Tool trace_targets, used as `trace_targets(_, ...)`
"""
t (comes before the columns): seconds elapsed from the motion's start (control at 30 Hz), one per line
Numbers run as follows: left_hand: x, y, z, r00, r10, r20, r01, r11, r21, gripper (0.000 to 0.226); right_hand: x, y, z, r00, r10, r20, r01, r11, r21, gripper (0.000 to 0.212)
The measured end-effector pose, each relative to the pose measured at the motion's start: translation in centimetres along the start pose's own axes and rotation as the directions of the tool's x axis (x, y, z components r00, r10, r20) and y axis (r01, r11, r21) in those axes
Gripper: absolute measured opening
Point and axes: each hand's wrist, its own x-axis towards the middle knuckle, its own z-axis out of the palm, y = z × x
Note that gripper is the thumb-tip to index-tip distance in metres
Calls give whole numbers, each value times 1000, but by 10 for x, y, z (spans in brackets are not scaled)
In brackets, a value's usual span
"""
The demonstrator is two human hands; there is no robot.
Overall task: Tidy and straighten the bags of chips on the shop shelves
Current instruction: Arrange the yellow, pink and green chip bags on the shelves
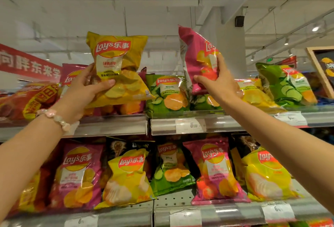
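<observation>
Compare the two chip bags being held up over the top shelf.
The yellow Lay's bag, in the left hand, faces the camera squarely; the pink Lay's bag, in the right hand, is turned edge-on and tilted. The yellow bag's logo shows whole; the pink bag's is cut off. Both are gripped near the bottom, above the top shelf.

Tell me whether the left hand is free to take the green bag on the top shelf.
Probably not as things stand: the left hand already grips a yellow bag, which also hangs partly before the green bag.

Above the top shelf (112, 125), the left hand (85, 89) grips a yellow bag (117, 67), the right hand (219, 82) a pink bag (194, 49).
</observation>
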Motion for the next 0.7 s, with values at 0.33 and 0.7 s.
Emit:
trace_targets(0.33, -50, 6, -69, 984, 7, -178, -2, 1000, 31, 79, -46, -93, 69, 985, -158, 69, 161, 986, -50, 92)
trace_targets(0.7, -69, 16, -112, 988, -27, -155, 22, 999, -28, 78, -80, -143, 165, 991, 125, 52, -129, 989, 79, 93)
